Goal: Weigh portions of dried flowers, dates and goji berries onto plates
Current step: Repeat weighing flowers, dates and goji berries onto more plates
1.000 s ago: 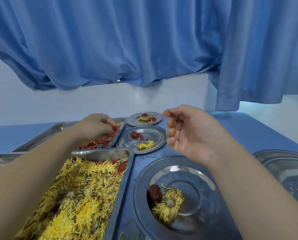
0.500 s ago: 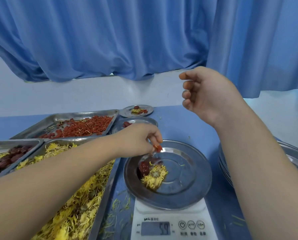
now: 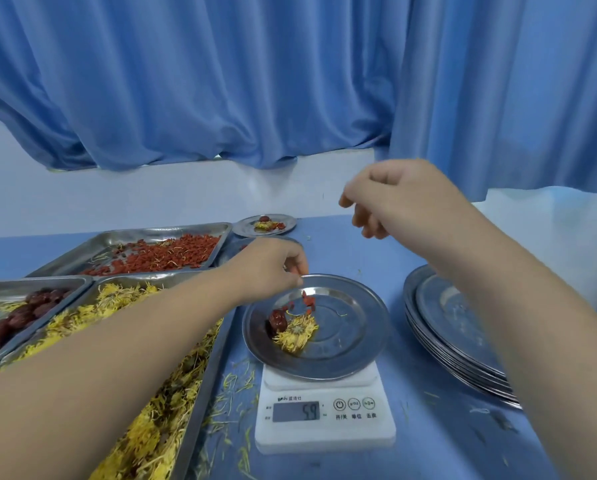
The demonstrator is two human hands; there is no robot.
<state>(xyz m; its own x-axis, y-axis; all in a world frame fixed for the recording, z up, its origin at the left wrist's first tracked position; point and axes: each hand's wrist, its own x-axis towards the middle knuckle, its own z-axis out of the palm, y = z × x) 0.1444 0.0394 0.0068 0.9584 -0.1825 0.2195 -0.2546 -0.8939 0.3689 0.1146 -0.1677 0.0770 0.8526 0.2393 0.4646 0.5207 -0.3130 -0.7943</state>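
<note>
The blue table [image 3: 359,258] carries the flower tray [image 3: 207,386], the goji tray [image 3: 172,230] and the date tray [image 3: 47,282] at the left, and a stack of plates [image 3: 463,341] at the right. Between them, the scale [image 3: 325,434] bears one plate [image 3: 366,327]. The right hand [image 3: 401,199] hovers above, loosely curled, holding nothing. The left hand [image 3: 266,268] hangs over the plate's far rim, fingers bent down; whether they pinch anything cannot be told. On the plate lie a dried flower [image 3: 297,332], a date [image 3: 278,320] and some goji berries [image 3: 307,303]. The goji portion seems in hand; next, probably read the display and adjust.

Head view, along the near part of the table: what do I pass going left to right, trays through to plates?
date tray → dried-flower tray → plate on the scale → stack of empty plates
</note>
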